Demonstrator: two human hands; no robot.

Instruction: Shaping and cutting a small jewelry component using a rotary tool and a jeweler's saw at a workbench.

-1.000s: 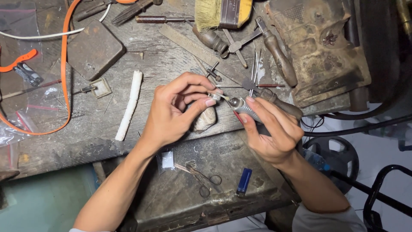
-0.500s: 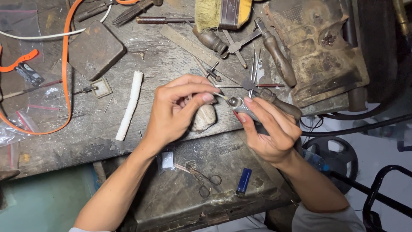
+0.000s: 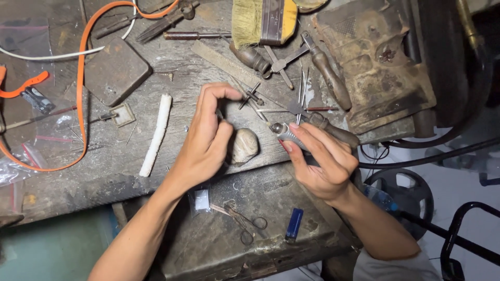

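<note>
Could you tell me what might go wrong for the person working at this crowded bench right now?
The left hand pinches something too small to make out, close to the tip of the rotary handpiece in the right hand; a slip could nick a finger. The small piece could drop among the tools and be lost. The scissors and blue lighter lie near the lower shelf's edge, easily knocked off.

Clear plastic bags (image 3: 21, 161) at the bench's left edge, small white packet, perhaps (image 3: 201, 200), on lower shelf
</note>
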